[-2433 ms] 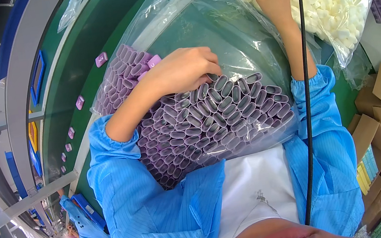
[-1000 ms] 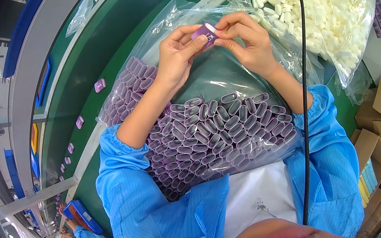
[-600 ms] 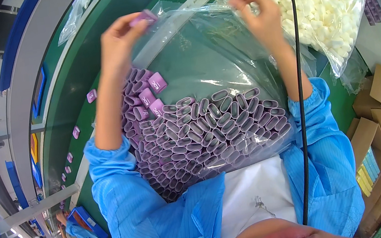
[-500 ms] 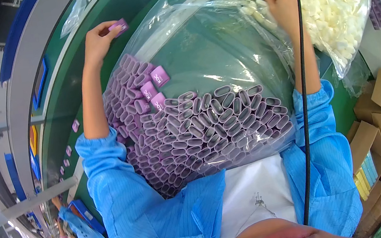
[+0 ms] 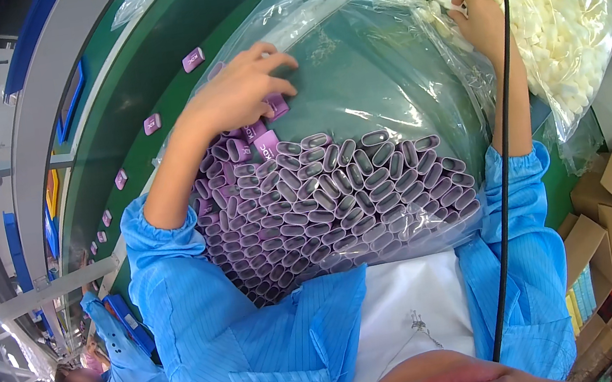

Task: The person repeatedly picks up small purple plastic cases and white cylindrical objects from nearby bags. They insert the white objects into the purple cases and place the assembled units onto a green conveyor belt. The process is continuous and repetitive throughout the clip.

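Note:
My left hand point(image 5: 244, 86) is open, its fingers apart above the far left of the clear plastic bag point(image 5: 380, 48). Close under its fingertips is a purple case point(image 5: 276, 105). Many hollow purple oval cases point(image 5: 337, 187) fill the near part of the bag, most with their open ends up. At the far right, my right hand point(image 5: 481, 19) pinches a small white piece point(image 5: 457, 6), partly hidden by the fingers. It is at the edge of a clear bag heaped with white pieces point(image 5: 547, 16).
Several purple cases, one of them a single case point(image 5: 193, 59), lie spaced along the green belt point(image 5: 167, 93) at left. A black cable point(image 5: 505, 186) hangs before my right arm. Cardboard boxes point(image 5: 588, 249) stand at right. Another person in a blue sleeve point(image 5: 132, 375) is at lower left.
My left hand has let go of a purple case, which lies on the belt, and has moved right over the bag. My right hand has closed on a white piece.

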Demonstrator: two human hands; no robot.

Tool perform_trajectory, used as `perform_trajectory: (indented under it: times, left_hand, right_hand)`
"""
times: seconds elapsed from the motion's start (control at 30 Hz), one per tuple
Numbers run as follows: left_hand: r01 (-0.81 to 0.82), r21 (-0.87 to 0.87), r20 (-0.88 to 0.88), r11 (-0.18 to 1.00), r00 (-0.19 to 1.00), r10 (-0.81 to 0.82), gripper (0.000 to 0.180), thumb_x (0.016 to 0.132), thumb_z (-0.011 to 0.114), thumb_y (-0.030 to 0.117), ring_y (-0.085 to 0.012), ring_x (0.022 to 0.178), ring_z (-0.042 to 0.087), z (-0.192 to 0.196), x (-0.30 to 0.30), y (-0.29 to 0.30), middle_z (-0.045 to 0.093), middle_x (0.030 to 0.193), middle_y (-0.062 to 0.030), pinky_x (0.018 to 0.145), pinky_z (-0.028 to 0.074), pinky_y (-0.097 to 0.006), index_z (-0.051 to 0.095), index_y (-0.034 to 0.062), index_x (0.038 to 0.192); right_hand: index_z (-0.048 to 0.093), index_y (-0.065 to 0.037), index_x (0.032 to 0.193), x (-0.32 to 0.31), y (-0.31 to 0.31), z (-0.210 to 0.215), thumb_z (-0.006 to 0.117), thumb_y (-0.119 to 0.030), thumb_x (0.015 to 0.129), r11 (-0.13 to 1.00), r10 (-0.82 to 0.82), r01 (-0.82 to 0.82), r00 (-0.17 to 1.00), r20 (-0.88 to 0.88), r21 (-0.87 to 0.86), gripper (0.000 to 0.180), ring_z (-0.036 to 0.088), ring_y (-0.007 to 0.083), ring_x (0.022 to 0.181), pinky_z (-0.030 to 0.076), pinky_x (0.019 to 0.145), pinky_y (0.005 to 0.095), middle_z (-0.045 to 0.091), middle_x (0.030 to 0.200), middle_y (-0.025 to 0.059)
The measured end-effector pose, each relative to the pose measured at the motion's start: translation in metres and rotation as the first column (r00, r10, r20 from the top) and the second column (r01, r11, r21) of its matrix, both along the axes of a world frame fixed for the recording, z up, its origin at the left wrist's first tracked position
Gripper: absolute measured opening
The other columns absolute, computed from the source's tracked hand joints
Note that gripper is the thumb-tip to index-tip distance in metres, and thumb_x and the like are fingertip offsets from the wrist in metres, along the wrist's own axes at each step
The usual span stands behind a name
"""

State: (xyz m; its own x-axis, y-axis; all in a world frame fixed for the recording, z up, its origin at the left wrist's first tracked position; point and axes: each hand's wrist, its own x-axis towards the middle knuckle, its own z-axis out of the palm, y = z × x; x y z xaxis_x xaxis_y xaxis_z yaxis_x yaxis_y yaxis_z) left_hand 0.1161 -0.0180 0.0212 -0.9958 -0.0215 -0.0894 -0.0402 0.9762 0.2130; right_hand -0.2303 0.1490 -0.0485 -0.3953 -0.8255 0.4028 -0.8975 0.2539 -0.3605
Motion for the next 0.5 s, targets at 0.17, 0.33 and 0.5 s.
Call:
perform_trajectory:
  times: [0.17, 0.33, 0.5]
  left_hand:
    - [-0.222, 0.059, 0.230, 0.973, 0.952, 0.203, 0.028, 0.063, 0.077, 0.011, -0.0262, 0.101, 0.053, 0.006, -0.010, 0.008, 0.060, 0.105, -0.0046, 0.085, 0.044, -0.037, 0.064, 0.0044, 0.086]
    - [-0.197, 0.301, -0.187, 0.933, 0.947, 0.260, 0.027, 0.070, 0.075, 0.014, -0.0242, 0.092, 0.057, -0.017, -0.027, 0.013, 0.063, 0.096, -0.0073, 0.082, 0.045, -0.034, 0.067, 0.0060, 0.095]
    - [-0.194, 0.801, -0.257, 0.566, 0.742, 0.619, 0.023, 0.080, 0.071, 0.009, -0.0138, 0.089, 0.063, -0.044, -0.054, 0.036, 0.067, 0.095, -0.0072, 0.083, 0.049, -0.028, 0.067, 0.0013, 0.101]
  right_hand:
    - [0.060, -0.001, 0.085, 0.045, -0.007, 0.027, 0.071, -0.016, 0.078, 0.932, 0.201, -0.062, 0.907, 0.370, -0.356, 0.019, 0.061, 0.0189, 0.077, 0.048, 0.070, 0.0309, 0.066, 0.085, 0.0106]
    - [0.064, -0.001, 0.086, 0.094, -0.025, 0.015, 0.070, -0.009, 0.079, 0.762, 0.637, -0.282, 0.487, 0.598, -0.583, 0.012, 0.060, 0.0115, 0.077, 0.048, 0.072, 0.0254, 0.066, 0.087, 0.0048]
    - [0.064, -0.001, 0.086, 0.121, -0.024, 0.006, 0.067, -0.003, 0.080, 0.749, 0.654, -0.306, 0.482, 0.583, -0.588, 0.006, 0.061, 0.0128, 0.076, 0.049, 0.071, 0.0259, 0.066, 0.085, 0.0055]
